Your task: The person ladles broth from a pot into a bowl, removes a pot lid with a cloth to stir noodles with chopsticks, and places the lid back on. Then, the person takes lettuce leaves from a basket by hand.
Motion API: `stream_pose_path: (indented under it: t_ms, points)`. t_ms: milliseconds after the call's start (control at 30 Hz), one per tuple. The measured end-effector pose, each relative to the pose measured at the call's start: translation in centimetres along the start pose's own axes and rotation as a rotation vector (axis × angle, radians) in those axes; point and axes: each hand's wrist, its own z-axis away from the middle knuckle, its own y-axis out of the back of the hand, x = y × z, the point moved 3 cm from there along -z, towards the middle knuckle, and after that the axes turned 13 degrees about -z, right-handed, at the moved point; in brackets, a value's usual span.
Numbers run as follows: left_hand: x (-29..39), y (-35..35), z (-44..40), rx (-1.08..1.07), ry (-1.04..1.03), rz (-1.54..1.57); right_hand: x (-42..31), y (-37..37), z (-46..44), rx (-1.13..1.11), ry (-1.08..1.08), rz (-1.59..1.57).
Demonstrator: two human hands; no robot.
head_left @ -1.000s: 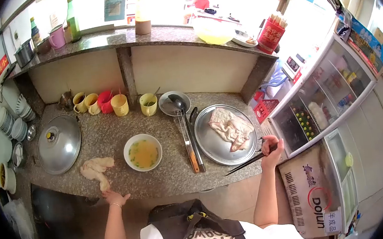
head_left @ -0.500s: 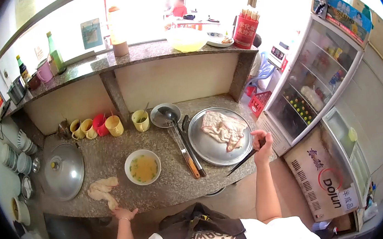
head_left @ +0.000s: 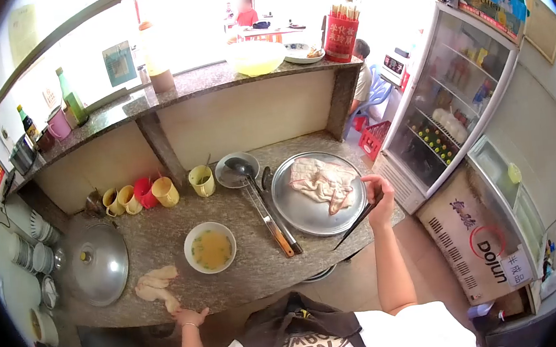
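Dark chopsticks (head_left: 357, 226) are pinched in my right hand (head_left: 380, 202), tips pointing down and left past the edge of a round metal tray (head_left: 288, 212). On the tray lies a crumpled pale cloth (head_left: 322, 182). My left hand (head_left: 188, 316) is at the counter's front edge, thumb stretched out, its fingers at the end of another pale cloth (head_left: 157, 285). Between my hands stands a white bowl (head_left: 210, 247) of yellowish soup with green bits. A ladle (head_left: 241, 169) rests with its head in a metal bowl (head_left: 230, 180), beside a long tool with a wooden handle (head_left: 278, 237).
A domed metal lid (head_left: 100, 271) lies on the left of the counter (head_left: 255, 279), near stacked bowls (head_left: 42, 256). Several coloured mugs (head_left: 163, 192) line the back. A shelf (head_left: 206, 90) runs above them. At the right are a glass-door fridge (head_left: 452, 103) and a carton (head_left: 476, 248).
The camera view has shifted slightly. My right hand keeps hold of the chopsticks beside the tray, and my left hand stays by the cloth; little else differs.
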Motion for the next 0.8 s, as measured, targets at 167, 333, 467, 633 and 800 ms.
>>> stream_pose_path:
  t_ms: [167, 333, 467, 633, 800]
  points:
    - [-0.1, -0.6, -1.3, -0.032, -0.022, -0.023, 0.5, -0.4, 0.4, -0.011, -0.048, 0.04]
    - [0.0, 0.4, 0.3, -0.018, -0.005, 0.013, 0.6, -0.7, 0.3, -0.02, 0.004, 0.053]
    - [0.2, -1.0, -1.1, 0.068, 0.095, -0.061, 0.8, -1.0, 0.2, -0.021, -0.006, 0.081]
    - [0.2, 0.4, 0.3, 0.007, 0.007, -0.007, 1.0, -1.1, -0.2, -0.069, 0.038, 0.122]
    - [0.5, 2.4, 3.1, -0.009, 0.012, 0.05, 1.1, -1.7, 0.0, -0.066, -0.04, 0.11]
